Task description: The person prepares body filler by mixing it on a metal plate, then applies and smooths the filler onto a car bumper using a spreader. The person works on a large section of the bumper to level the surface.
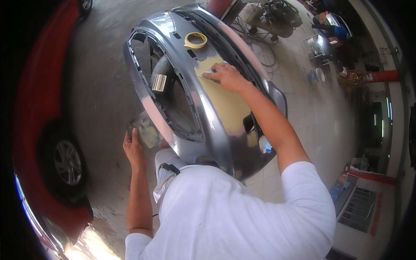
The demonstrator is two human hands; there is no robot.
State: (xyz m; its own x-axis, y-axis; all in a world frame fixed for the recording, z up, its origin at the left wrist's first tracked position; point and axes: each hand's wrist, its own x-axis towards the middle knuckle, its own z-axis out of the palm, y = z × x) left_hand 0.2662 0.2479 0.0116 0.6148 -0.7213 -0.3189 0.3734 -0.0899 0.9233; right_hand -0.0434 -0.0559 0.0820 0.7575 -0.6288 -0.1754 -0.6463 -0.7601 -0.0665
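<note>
A grey car bumper (208, 106) lies in front of me, with a broad patch of yellowish body filler (227, 106) along its face. My right hand (227, 77) is closed on a flat, pale filler spreader (209, 72), pressed against the far end of that patch. Off the bumper's left side, my left hand (134, 145) grips the edge of a thin mixing plate (149, 132) smeared with yellowish filler. Pinkish areas (157, 115) show on the bumper's edges. A roll of yellow masking tape (195, 40) rests on the bumper beyond my right hand.
A tire (161, 71) shows through the bumper's opening, near a shiny silver piece (159, 82). On the left stands a red car (39, 86). An engine-like machine (277, 17) is at the back, a white bucket (320, 74) on the right floor. Another person (340, 32) is far right.
</note>
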